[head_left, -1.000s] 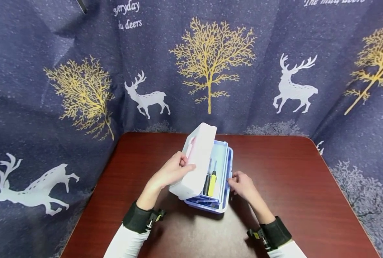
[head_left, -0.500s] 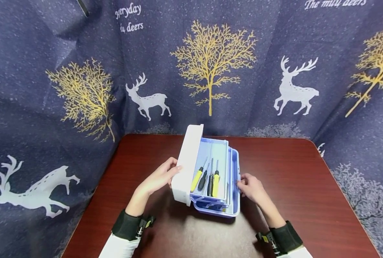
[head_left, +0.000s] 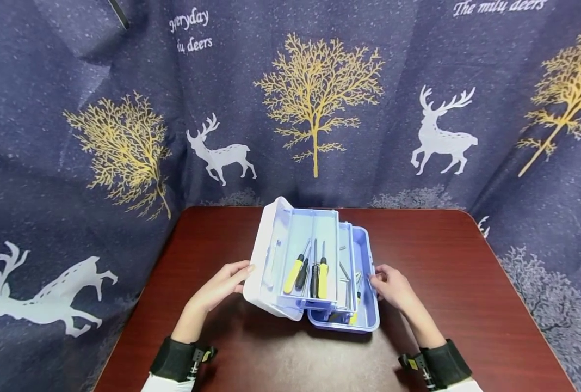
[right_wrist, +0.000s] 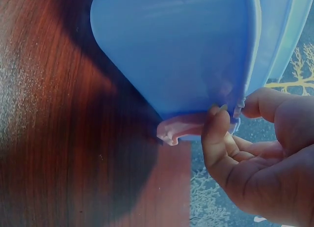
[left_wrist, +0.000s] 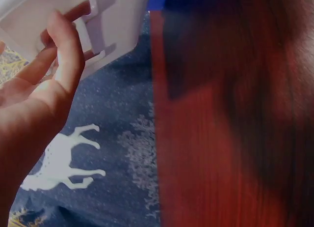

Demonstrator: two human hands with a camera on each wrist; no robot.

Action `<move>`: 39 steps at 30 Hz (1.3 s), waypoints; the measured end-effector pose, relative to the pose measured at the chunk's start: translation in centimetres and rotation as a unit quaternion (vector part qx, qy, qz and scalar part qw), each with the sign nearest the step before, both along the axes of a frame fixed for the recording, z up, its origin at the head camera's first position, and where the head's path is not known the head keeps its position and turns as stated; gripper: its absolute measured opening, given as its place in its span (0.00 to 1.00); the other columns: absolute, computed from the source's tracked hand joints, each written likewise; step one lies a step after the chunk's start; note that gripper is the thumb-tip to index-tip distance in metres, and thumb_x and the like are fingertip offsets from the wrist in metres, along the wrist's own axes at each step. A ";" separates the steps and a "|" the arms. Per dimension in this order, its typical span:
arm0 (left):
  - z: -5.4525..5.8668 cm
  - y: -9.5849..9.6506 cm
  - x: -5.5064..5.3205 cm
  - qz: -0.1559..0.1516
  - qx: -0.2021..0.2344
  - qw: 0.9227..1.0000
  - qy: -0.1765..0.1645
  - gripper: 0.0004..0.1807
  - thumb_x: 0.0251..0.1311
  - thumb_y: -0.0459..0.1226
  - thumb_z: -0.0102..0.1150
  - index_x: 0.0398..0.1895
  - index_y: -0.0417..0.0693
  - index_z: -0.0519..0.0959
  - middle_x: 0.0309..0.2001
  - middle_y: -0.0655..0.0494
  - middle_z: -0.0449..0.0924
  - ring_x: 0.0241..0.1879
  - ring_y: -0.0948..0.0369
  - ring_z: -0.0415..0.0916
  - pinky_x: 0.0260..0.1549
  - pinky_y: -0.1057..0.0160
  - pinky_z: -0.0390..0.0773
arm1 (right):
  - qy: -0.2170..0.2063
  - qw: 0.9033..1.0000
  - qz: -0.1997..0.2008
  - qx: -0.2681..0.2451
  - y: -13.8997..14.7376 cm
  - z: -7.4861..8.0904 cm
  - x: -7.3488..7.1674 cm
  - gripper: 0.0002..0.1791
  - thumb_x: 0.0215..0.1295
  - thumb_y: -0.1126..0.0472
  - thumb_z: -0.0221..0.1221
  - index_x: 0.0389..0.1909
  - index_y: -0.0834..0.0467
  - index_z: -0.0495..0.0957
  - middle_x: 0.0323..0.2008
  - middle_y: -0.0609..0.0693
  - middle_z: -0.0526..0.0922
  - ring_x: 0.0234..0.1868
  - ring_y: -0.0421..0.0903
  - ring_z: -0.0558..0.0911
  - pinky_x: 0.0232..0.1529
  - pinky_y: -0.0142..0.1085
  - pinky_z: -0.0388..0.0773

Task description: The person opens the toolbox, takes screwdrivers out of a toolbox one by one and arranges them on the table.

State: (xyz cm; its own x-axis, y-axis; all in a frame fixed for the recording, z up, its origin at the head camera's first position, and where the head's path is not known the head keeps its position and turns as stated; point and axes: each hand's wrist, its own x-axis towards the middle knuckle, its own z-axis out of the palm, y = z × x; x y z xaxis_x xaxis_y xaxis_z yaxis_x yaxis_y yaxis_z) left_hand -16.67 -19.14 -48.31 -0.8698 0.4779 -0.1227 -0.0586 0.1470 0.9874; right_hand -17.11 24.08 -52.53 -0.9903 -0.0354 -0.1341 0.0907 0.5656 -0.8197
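Observation:
A toolbox with a white lid and a blue base stands with its trays fanned out. My left hand grips the lid's outer edge; in the left wrist view, its fingers curl at the lid's handle. On the right, my right hand pinches the base's rim, beside a pink latch in the right wrist view. The upper tray holds several screwdrivers, including a yellow-and-black one and a black one. Thin metal pieces lie in the middle tray, partly hidden.
The toolbox stands on a reddish-brown table. A dark blue curtain printed with deer and trees hangs behind the table and along its sides. More yellow-handled tools show partly in the base, under the trays.
The lid has swung left and down with my left hand, and the trays have spread out. More screwdrivers show. The base and my right hand have shifted a little right.

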 end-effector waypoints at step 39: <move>-5.5 -0.7 -0.6 0.131 -0.203 0.967 0.077 0.12 0.63 0.27 0.59 0.50 0.37 0.81 0.39 0.49 0.85 0.35 0.61 0.79 0.34 0.65 0.78 | -0.035 0.999 -0.009 0.002 -0.3 0.1 0.0 0.21 0.69 0.64 0.56 0.56 0.74 0.69 0.40 0.65 0.84 0.27 0.46 0.81 0.28 0.45 0.85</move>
